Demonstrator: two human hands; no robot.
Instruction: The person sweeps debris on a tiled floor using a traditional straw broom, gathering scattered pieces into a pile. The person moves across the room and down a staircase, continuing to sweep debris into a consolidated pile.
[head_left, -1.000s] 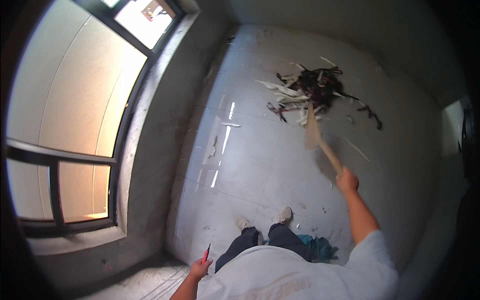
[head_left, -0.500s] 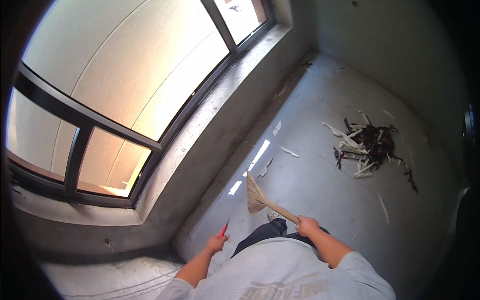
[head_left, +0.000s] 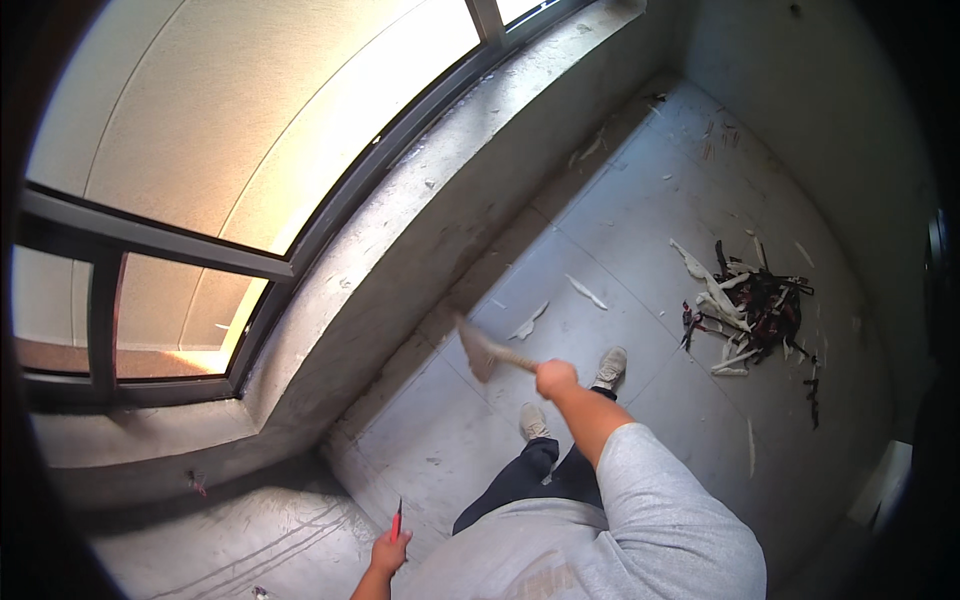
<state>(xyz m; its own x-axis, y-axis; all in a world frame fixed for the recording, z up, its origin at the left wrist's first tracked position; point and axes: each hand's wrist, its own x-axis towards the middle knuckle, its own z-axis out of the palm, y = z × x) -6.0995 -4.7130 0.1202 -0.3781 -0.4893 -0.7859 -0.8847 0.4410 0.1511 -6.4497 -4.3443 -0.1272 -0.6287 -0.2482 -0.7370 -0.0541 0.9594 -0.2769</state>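
broom (head_left: pixel 488 352) at 10 o'clock from your right hand (head_left: pixel 556 380), which is closed firmly round its handle (head_left: pixel 518 360). your left hand (head_left: pixel 388 552), between 7 and 8 o'clock from there, is curled round a red tool (head_left: pixel 397 524) pointing to 12. debris pile (head_left: pixel 768 312) at 2.

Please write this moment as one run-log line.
left hand: holds red-handled tool | right hand: grips broom | broom-floor contact: unclear | debris pile: on floor, apart from broom

A dark-framed window (head_left: pixel 190 248) stands over a rough sill (head_left: pixel 440 160), wires (head_left: pixel 197 485) poking from the wall (head_left: pixel 440 262).
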